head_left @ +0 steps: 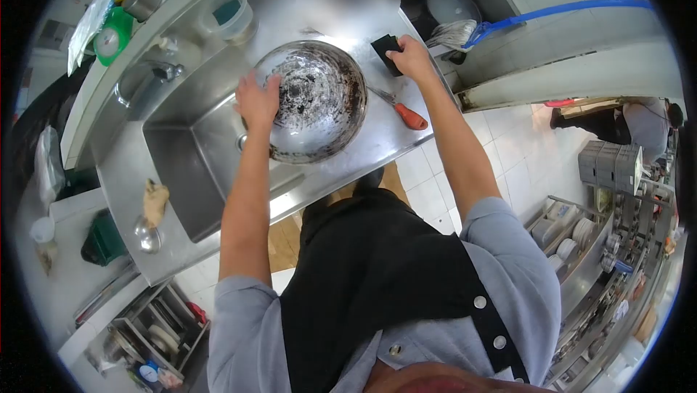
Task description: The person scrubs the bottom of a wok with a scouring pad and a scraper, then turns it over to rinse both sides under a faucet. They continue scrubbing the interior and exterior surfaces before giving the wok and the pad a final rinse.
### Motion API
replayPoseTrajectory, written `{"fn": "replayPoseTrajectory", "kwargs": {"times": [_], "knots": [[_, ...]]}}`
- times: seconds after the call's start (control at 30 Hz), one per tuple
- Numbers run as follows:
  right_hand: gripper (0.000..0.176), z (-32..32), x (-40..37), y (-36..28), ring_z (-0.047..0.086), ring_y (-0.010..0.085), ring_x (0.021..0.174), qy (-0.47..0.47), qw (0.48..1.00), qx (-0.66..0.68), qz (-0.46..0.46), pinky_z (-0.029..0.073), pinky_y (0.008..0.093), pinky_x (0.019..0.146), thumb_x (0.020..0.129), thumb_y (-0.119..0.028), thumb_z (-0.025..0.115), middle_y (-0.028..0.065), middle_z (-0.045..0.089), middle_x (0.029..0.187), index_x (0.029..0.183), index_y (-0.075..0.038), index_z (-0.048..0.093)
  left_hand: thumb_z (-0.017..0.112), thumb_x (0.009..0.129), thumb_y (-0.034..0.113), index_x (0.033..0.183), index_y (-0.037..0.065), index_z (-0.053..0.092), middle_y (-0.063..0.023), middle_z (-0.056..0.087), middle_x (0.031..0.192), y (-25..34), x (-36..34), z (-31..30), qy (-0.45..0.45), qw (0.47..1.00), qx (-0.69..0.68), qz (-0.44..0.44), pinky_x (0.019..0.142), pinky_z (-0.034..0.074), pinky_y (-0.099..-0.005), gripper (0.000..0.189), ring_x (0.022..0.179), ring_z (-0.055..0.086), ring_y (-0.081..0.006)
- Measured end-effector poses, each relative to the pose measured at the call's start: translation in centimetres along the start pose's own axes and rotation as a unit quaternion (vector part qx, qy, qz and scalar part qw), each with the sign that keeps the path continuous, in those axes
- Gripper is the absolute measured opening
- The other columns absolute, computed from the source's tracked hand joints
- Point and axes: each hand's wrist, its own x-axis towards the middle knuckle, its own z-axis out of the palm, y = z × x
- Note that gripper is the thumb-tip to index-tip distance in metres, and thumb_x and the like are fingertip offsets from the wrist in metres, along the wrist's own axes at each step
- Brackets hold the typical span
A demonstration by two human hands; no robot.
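A large round metal pan [319, 132], its inside covered with dark scorched marks, lies on the steel counter [403, 113]. On the pan's left rim rests my left hand [258, 100], fingers apart and holding nothing. To the right of the pan, my right hand [411, 58] grips a black scouring pad [386, 55] above the counter. A scraper with an orange-red handle [412, 116] lies between the pan and the counter's front edge, its metal end close to the pan's rim.
Left of the pan is a steel sink [190, 182] with a faucet [149, 77]. A clear plastic tub [227, 14] stands behind. At the back right is a second basin with a bowl [451, 7] and blue hose [559, 10]. Another person [646, 128] is far right.
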Motion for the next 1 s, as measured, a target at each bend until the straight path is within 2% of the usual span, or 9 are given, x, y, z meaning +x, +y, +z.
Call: {"fn": "replayPoseTrajectory", "kwargs": {"times": [0.13,0.2,0.37,0.5,0.57,0.67,0.77,0.87,1.0], "knots": [[0.030,-2.0,-8.1,-5.3,0.075,0.0256,0.092,-0.070,0.975,0.209,-0.034,0.059,0.0425,0.083,0.093,-0.022,0.090,0.0123,0.079,0.101,0.110,-0.002,0.075,0.076,0.102,0.058,0.148,0.004,0.073,-0.0269,0.065,0.159,2.6,1.8,0.6,0.079,0.980,0.027,0.181,0.130,0.035,-0.0622,0.071,0.150,0.055,-0.0473],[0.024,-1.5,-12.4,-7.3,0.069,0.0154,0.088,-0.082,0.930,0.358,0.000,0.057,0.0354,0.078,0.095,-0.016,0.089,0.0043,0.076,0.096,0.108,-0.002,0.075,0.078,0.103,0.050,0.137,0.001,0.078,-0.0297,0.076,0.138,5.9,-1.1,-1.3,0.038,0.961,-0.134,0.241,0.118,0.050,-0.0538,0.060,0.131,0.069,-0.0452],[0.028,3.6,-18.3,-8.1,0.066,0.0109,0.091,-0.079,0.899,0.430,0.041,0.054,0.0287,0.079,0.095,-0.019,0.093,0.0014,0.073,0.098,0.108,-0.002,0.074,0.078,0.109,0.029,0.121,-0.002,0.078,-0.0136,0.080,0.105,8.3,-10.3,-1.1,-0.292,0.841,-0.452,0.052,0.087,0.060,-0.0353,0.033,0.095,0.074,-0.0206],[0.049,4.4,-21.3,-7.7,0.070,0.0149,0.098,0.048,0.911,0.402,0.077,0.057,0.0320,0.082,0.100,-0.030,0.089,0.0046,0.076,0.113,0.136,-0.004,0.067,0.077,0.110,0.023,0.118,0.001,0.076,-0.0073,0.079,0.103,6.0,-10.7,0.4,-0.408,0.715,-0.564,-0.065,0.085,0.062,-0.0355,0.023,0.092,0.073,-0.0158],[0.061,4.6,-22.8,-7.8,0.071,0.0235,0.120,-0.030,0.846,0.519,0.117,0.061,0.0446,0.091,0.110,-0.039,0.077,0.0090,0.072,0.138,0.158,-0.009,0.055,0.078,0.110,0.023,0.115,0.001,0.076,-0.0068,0.078,0.100,6.6,-11.9,-2.3,-0.446,0.614,-0.632,-0.157,0.081,0.064,-0.0358,0.022,0.088,0.073,-0.0153],[0.063,6.1,-27.0,-10.2,0.065,0.0341,0.142,-0.193,0.672,0.700,0.144,0.063,0.0660,0.104,0.115,-0.043,0.068,0.0125,0.066,0.156,0.167,-0.011,0.050,0.078,0.110,0.024,0.109,0.000,0.077,-0.0070,0.077,0.099,6.1,-12.7,-2.0,-0.487,0.656,-0.567,-0.107,0.075,0.066,-0.0361,0.024,0.081,0.074,-0.0168],[0.061,8.1,-28.9,-11.3,0.068,0.0364,0.138,-0.114,0.710,0.681,0.140,0.065,0.0648,0.101,0.118,-0.040,0.064,0.0142,0.064,0.156,0.169,-0.011,0.045,0.079,0.110,0.028,0.113,0.002,0.077,-0.0060,0.074,0.104,5.6,-12.4,-2.5,-0.512,0.724,-0.461,-0.027,0.068,0.066,-0.0363,0.026,0.090,0.073,-0.0171],[0.057,7.6,-29.4,-12.5,0.073,0.0305,0.124,-0.103,0.727,0.666,0.134,0.067,0.0507,0.089,0.118,-0.037,0.065,0.0118,0.066,0.149,0.166,-0.012,0.049,0.080,0.108,0.032,0.111,0.001,0.077,-0.0072,0.071,0.096,3.4,-12.4,1.3,-0.457,0.787,-0.400,0.107,0.068,0.065,-0.0408,0.032,0.088,0.073,-0.0205],[0.055,7.1,-27.9,-12.4,0.078,0.0295,0.106,-0.040,0.866,0.483,0.118,0.063,0.0433,0.082,0.114,-0.031,0.066,0.0138,0.069,0.141,0.165,-0.013,0.052,0.085,0.100,0.040,0.116,0.003,0.080,-0.0151,0.075,0.105,4.2,-9.7,-1.9,-0.271,0.871,-0.187,0.363,0.082,0.064,-0.0473,0.040,0.091,0.076,-0.0320]]}}
